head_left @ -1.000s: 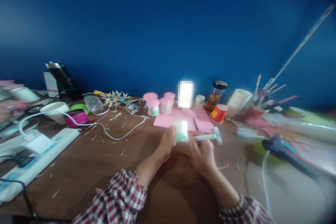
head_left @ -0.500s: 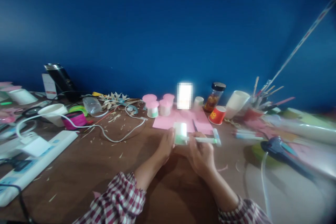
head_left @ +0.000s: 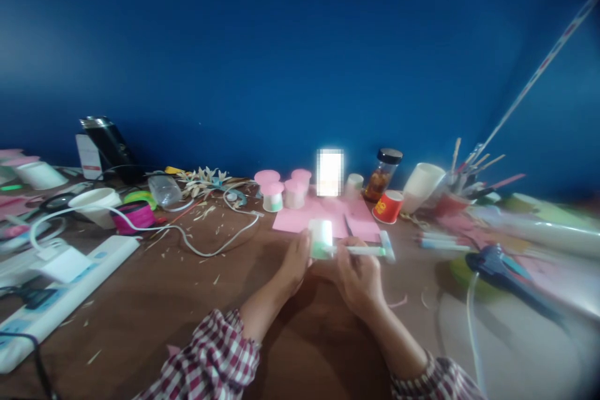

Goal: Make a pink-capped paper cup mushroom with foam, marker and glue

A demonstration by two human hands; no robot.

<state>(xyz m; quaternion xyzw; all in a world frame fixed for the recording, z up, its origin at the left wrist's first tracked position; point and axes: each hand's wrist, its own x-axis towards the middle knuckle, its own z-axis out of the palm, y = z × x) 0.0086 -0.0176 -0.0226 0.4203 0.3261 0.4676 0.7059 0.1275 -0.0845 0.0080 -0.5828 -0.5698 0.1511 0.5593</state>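
Between my hands is a white paper cup (head_left: 321, 236) with pale green colouring on its lower part. My left hand (head_left: 297, 262) is closed around the cup's left side. In my right hand (head_left: 360, 275) is a marker pen (head_left: 368, 251), white with a green end, its tip at the cup's right side. Just beyond lies a sheet of pink paper (head_left: 295, 220) with a dark slim tool (head_left: 347, 225) on it. Small cups with pink round tops (head_left: 272, 197) stand at its left edge, one showing a green band.
A red paper cup (head_left: 388, 207), a lidded jar (head_left: 382, 176) and a white cup (head_left: 424, 186) stand at back right. A glue gun (head_left: 504, 272) lies right. A power strip (head_left: 110, 259) with a white cable (head_left: 187, 244) lies left, near a dark flask (head_left: 109, 147).
Both hands keep almost the same place on the cup and the marker. The marker's tip end shifts very slightly left against the cup. The view tilts up a little.
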